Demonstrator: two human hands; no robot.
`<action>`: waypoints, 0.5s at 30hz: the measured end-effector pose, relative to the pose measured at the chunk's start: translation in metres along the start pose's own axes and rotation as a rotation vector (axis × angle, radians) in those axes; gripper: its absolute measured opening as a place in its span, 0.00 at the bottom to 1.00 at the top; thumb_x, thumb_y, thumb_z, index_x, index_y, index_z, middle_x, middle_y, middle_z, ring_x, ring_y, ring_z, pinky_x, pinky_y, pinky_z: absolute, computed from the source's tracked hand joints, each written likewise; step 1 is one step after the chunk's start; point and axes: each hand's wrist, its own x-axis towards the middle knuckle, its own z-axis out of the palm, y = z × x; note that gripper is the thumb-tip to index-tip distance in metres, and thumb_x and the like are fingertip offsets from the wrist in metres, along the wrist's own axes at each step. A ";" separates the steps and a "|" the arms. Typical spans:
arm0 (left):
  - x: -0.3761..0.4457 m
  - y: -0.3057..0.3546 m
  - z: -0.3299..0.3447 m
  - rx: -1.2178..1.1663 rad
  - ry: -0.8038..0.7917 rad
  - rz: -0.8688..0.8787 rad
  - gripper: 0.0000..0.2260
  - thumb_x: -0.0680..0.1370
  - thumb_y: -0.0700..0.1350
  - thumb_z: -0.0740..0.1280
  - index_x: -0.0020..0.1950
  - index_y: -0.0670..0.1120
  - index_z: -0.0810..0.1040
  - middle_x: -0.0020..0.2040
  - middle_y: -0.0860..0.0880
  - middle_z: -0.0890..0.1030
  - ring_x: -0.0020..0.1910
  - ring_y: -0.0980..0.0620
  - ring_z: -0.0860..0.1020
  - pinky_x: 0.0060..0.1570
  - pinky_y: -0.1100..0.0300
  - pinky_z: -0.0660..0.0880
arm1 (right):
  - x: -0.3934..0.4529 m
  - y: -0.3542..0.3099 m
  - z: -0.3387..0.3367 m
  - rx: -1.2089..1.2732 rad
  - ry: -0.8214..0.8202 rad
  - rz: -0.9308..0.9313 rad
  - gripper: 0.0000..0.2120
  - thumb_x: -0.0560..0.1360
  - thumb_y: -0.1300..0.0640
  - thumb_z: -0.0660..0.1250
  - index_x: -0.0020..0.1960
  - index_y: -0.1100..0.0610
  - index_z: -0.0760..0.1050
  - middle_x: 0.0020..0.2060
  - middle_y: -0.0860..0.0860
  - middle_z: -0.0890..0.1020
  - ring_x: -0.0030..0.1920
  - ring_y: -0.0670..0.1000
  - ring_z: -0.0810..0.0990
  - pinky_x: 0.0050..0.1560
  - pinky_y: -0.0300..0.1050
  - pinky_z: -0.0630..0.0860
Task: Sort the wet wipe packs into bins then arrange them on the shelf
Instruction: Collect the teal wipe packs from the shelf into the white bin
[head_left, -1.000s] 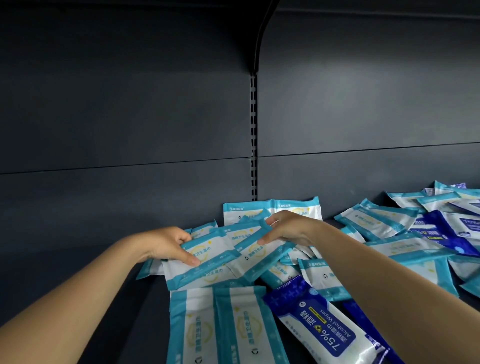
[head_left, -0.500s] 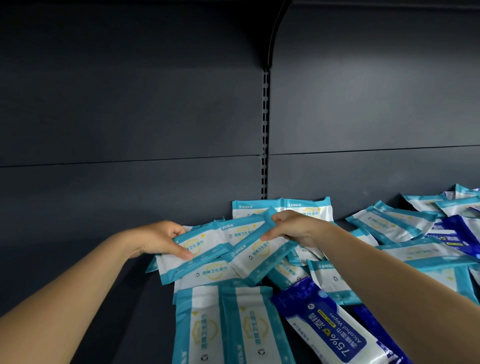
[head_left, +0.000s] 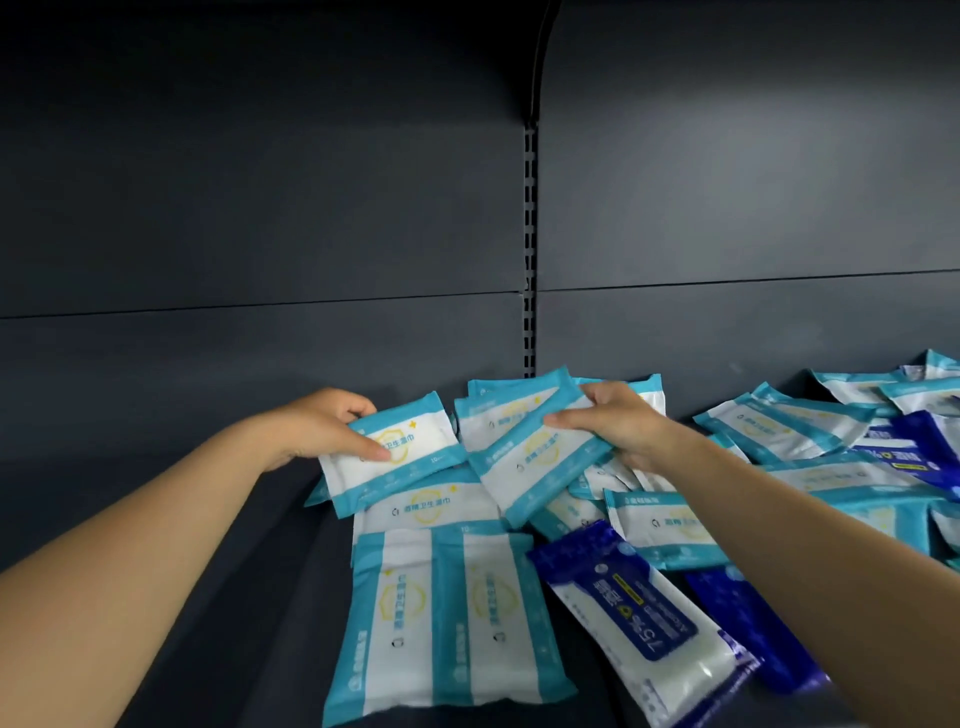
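left hand (head_left: 324, 428) pinches a flat, glossy teal-and-white wipe pack (head_left: 395, 454); right hand (head_left: 615, 421) fingers curl round another rectangular pack (head_left: 535, 460), over the matte dark shelf (head_left: 234, 597).

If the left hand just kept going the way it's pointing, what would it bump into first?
The left hand, gripping a light-blue wipe pack, points right and a little toward the back. Most likely its pack would first meet the tilted light-blue pack held by the right hand, though depth between them is hard to judge.
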 end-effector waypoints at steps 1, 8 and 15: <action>-0.004 0.004 -0.001 -0.007 0.024 0.006 0.13 0.67 0.44 0.77 0.48 0.45 0.80 0.43 0.50 0.84 0.44 0.52 0.82 0.43 0.61 0.76 | -0.004 -0.003 -0.003 0.042 0.038 -0.024 0.14 0.70 0.64 0.73 0.55 0.64 0.78 0.42 0.55 0.85 0.41 0.53 0.85 0.39 0.44 0.81; -0.075 0.045 0.010 -0.071 0.078 0.089 0.10 0.70 0.42 0.75 0.50 0.44 0.80 0.46 0.49 0.84 0.46 0.52 0.80 0.48 0.60 0.74 | -0.093 -0.027 -0.029 0.199 0.087 -0.125 0.11 0.74 0.65 0.67 0.57 0.63 0.77 0.43 0.57 0.85 0.38 0.51 0.84 0.37 0.45 0.82; -0.172 0.070 0.062 -0.131 0.031 0.148 0.11 0.69 0.42 0.76 0.49 0.45 0.81 0.48 0.49 0.84 0.48 0.51 0.80 0.50 0.59 0.73 | -0.222 -0.017 -0.038 0.221 0.137 -0.085 0.09 0.74 0.65 0.67 0.55 0.62 0.77 0.42 0.56 0.85 0.38 0.52 0.85 0.34 0.44 0.81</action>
